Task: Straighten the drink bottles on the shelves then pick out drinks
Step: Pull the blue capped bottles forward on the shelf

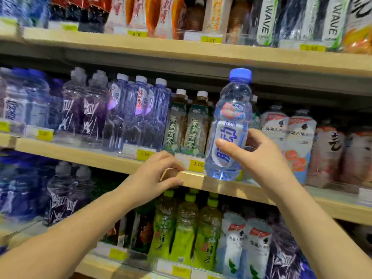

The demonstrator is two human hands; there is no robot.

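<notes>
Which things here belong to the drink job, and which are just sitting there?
Job: blue-capped bottle, right hand gripping it, left hand holding the shelf edge, green tea bottles.
Just there: yellow price tag, upper shelf board.

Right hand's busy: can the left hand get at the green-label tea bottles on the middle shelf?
Probably yes. The left hand grips the shelf edge just below the green-label tea bottles, which stand at the front, nothing before them; it only has to let go.

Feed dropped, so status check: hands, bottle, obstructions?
Right hand grips blue-capped bottle, upright. Left hand grips shelf edge. Tea bottles close beside bottle; nothing blocking.
</notes>
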